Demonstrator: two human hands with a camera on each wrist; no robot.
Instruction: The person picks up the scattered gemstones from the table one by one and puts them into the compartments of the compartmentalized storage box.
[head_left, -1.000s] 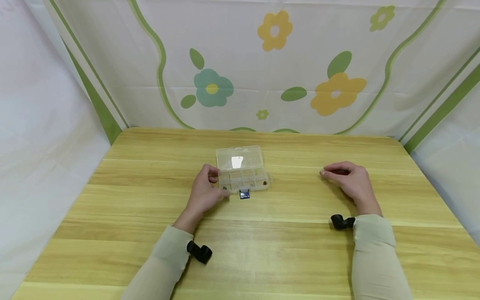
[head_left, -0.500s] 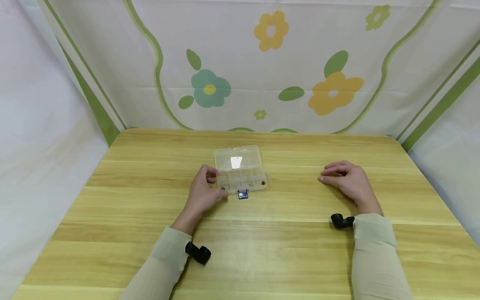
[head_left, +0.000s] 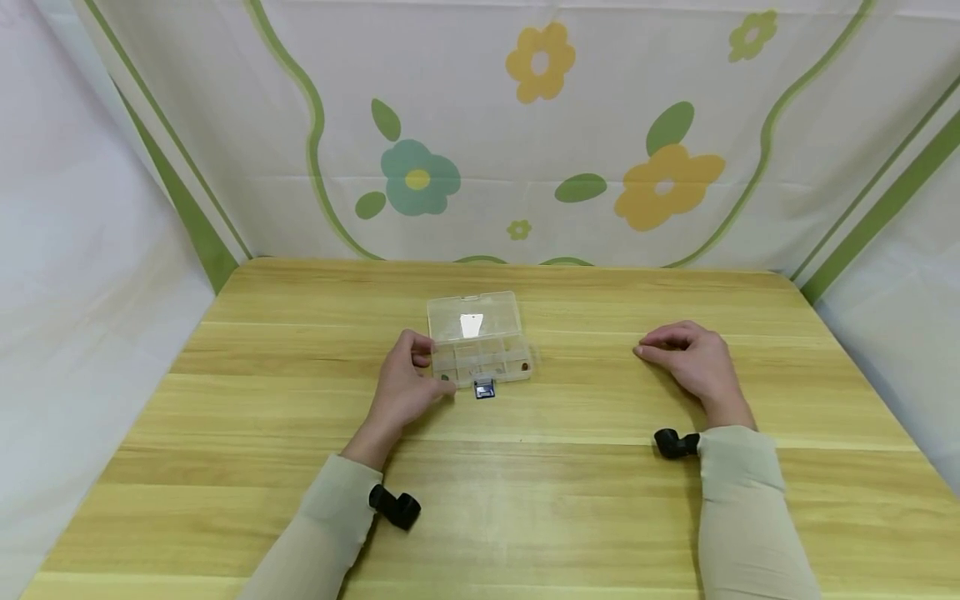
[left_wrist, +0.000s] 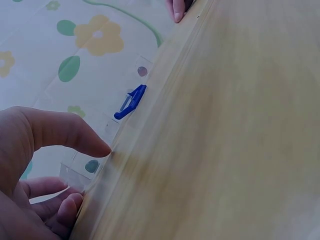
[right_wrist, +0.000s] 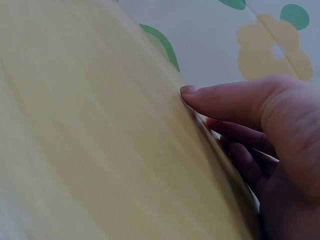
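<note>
A clear plastic compartment box [head_left: 474, 315] lies with its lid raised at the back. My left hand [head_left: 405, 387] holds its left end, the thumb at the front corner and curled fingers along the left side. A small dark green round piece [left_wrist: 92, 166] is in the front left compartment. In the front right one sits a reddish-brown piece [head_left: 525, 367]. At the middle of the front edge is a small blue piece [head_left: 484, 388]; its kind is unclear. My right hand [head_left: 693, 364] rests on the table to the right, fingers loosely bent, with nothing visible in it.
The wood-grain table [head_left: 517, 492] runs back to a white cloth [head_left: 480, 125] printed with flowers. White cloth also hangs at both sides. Each wrist carries a small black camera, as on the left wrist camera [head_left: 395, 507].
The right hand has shifted very slightly leftward, and its thumb and fingertips look closer together. The left hand stays at the box. The whole view has drifted a little.
</note>
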